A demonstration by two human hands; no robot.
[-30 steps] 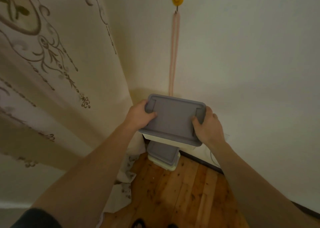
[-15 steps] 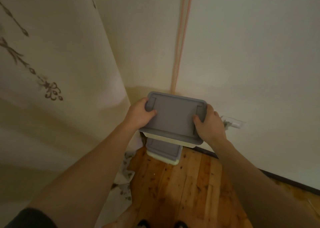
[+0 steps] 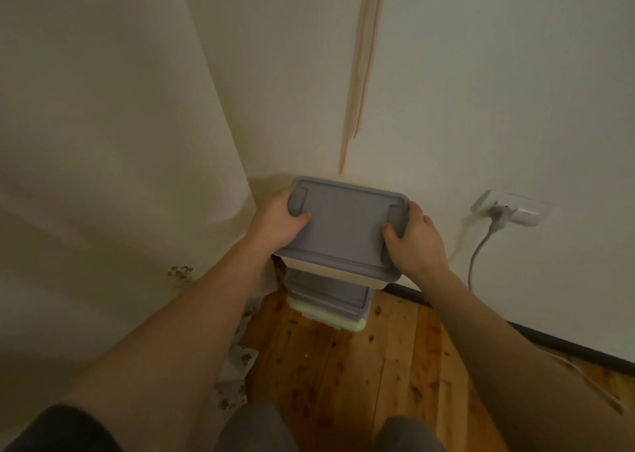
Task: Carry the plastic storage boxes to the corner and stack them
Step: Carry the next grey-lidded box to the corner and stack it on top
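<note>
Held box: a storage box with a grey lid [image 3: 343, 224] sits between both hands, in the air at the room corner, directly above the stack.
Left hand [image 3: 276, 224]: clamped on the box's short end at 9 o'clock, thumb lying on the lid.
Right hand [image 3: 414, 242]: clamped on the opposite end at 3 o'clock, thumb on the lid.
Stack below [image 3: 330, 305]: grey-lidded boxes on the wooden floor [image 3: 343, 365], at 6 o'clock from the held box; a pale green rim shows lowest.
Hidden: the held box covers most of the stack, so their count and any contact cannot be told.
Curtain [image 3: 103, 142]: at 9 o'clock, covering the corner's left side.
Wall socket [image 3: 512, 209]: at 3 o'clock, with a grey plug in it.
Pink cord [image 3: 360, 73]: at 12 o'clock, cut off by the top edge.
</note>
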